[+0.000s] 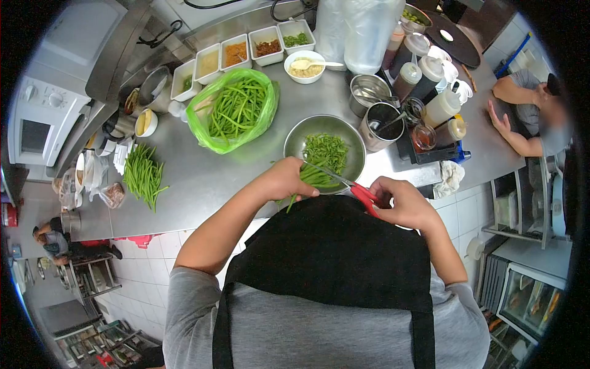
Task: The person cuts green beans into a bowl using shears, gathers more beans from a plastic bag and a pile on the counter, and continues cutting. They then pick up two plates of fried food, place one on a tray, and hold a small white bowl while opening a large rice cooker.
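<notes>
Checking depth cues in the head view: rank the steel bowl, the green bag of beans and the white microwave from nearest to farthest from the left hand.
1. Steel bowl: just beyond the left hand, at the counter's front edge.
2. Green bag of beans: farther back on the counter.
3. White microwave: farthest, past the counter's end.

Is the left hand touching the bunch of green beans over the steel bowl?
Touching. The head view shows the left hand closed around the green beans, which stick out past its fingers.

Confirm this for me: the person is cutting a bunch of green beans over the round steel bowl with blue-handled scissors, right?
Not quite. The head view shows the scissors have red handles, not blue. The rest holds: the left hand grips the bunch of green beans over the round steel bowl.
</notes>
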Action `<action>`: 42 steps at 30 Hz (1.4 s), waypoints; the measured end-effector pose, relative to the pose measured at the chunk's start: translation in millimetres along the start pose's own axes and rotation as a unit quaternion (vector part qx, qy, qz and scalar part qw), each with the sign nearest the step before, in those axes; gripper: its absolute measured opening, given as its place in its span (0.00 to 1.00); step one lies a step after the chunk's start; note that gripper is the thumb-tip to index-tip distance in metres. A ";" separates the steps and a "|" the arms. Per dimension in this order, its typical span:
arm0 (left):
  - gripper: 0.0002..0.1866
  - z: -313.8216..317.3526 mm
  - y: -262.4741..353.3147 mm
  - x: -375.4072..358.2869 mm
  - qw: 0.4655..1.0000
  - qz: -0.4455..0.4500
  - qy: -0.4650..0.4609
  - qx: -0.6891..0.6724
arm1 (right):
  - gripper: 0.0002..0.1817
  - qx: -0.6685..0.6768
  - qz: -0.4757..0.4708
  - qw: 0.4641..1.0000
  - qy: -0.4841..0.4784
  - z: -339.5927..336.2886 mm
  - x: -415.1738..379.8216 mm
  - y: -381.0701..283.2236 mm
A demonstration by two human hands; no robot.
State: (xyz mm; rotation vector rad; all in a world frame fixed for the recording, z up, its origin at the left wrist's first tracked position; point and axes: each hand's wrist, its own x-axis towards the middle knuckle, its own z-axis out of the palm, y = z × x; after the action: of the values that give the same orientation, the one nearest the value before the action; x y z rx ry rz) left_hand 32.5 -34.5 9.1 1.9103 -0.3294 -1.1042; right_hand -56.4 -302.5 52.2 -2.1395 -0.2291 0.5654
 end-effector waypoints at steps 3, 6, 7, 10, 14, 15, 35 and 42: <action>0.13 4.6 5.9 -1.1 0.997 0.002 0.035 0.069 | 0.11 0.005 0.019 1.000 -0.007 0.8 3.9 -5.3; 0.14 4.2 14.4 -4.3 0.994 -0.013 0.031 0.107 | 0.08 0.057 0.052 0.997 -0.025 0.2 5.5 -6.1; 0.14 3.3 17.0 -5.4 0.994 -0.017 0.030 0.105 | 0.07 0.079 0.062 0.995 -0.029 0.0 6.1 -5.4; 0.14 2.5 19.8 -6.3 0.994 -0.024 0.021 0.100 | 0.04 0.140 0.053 0.988 -0.020 2.7 6.9 -0.1; 0.14 1.6 17.8 -3.3 0.995 -0.032 -0.005 0.097 | 0.07 0.137 0.059 0.989 -0.014 1.9 6.4 6.5; 0.13 1.7 18.0 -2.9 0.995 -0.038 -0.013 0.095 | 0.08 0.123 0.068 0.990 -0.012 0.4 5.5 6.3; 0.17 24.4 -2.6 -15.9 0.916 0.151 0.170 -0.331 | 0.06 0.242 0.067 0.967 -0.035 9.2 -3.9 -4.8; 0.15 35.5 -9.9 -8.7 0.907 0.204 0.281 -0.237 | 0.09 0.060 0.042 0.997 0.036 14.7 -9.5 -18.5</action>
State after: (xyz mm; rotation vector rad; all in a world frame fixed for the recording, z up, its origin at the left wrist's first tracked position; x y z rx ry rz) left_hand -2.7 -43.4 -1.6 1.5336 -0.1071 -0.2860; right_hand -71.0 -284.4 62.6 -2.0551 -0.0631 0.5373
